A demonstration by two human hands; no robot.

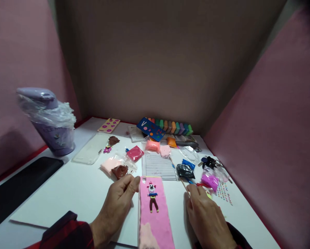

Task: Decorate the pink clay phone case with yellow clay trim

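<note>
A pink clay-covered phone case [158, 224] lies at the front centre, with a small clay figure [152, 197] in white, blue and brown on its upper part. A paler patch shows near its lower left. My left hand [116, 207] pinches the case's upper left edge between thumb and fingers. To the right of the case, apart from it, my right hand [205, 216] is closed around a thin stick [185, 186] that points up and left. Beyond the case lies a lined paper sheet [158, 167].
Clay packets, black [185, 171], magenta [210, 182], red [135, 153] and brown [120, 171], lie beyond my hands. Further back are a blue decorated case [151, 129] and a row of coloured clay [173, 127]. A purple bottle [53, 135] stands left; keys [209, 162] lie right.
</note>
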